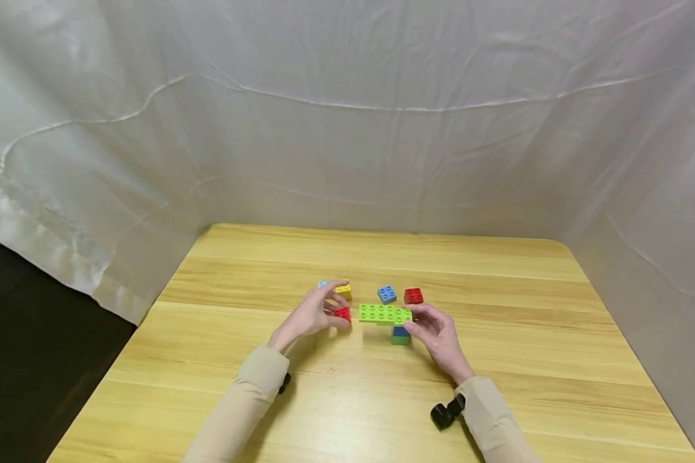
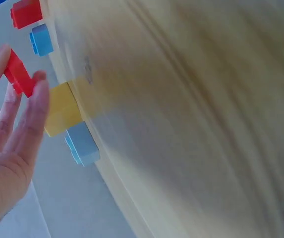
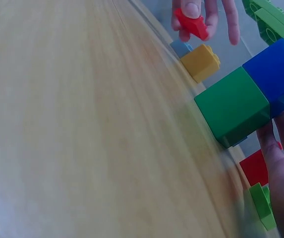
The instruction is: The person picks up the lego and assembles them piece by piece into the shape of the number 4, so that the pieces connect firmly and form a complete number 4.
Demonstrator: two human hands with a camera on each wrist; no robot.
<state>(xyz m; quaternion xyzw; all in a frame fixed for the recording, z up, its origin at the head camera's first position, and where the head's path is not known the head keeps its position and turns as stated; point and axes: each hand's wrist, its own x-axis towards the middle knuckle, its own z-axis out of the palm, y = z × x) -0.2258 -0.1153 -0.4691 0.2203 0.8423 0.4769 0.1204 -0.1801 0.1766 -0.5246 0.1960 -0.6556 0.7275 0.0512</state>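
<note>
My left hand (image 1: 311,314) pinches a small red brick (image 2: 19,74) between thumb and fingers, above the table. Just right of it stands a stack: a green brick (image 3: 233,106) at the bottom, a dark blue brick (image 3: 275,69) on that, and long lime-green pieces (image 1: 376,313) on top. The lime pieces overhang leftward, towards the red brick but apart from it. With thumb and fingers, my right hand (image 1: 440,337) grips the stack at its right end. Some of its fingers are hidden behind the bricks in the right wrist view.
Beyond my left hand sit a yellow brick (image 1: 343,289) and a light blue brick (image 2: 83,144). Behind the stack lie a blue brick (image 1: 387,294) and another red brick (image 1: 414,295). A lime-green piece (image 3: 263,206) rests near my right hand. Pale curtains (image 1: 382,154) surround the wooden table (image 1: 347,411).
</note>
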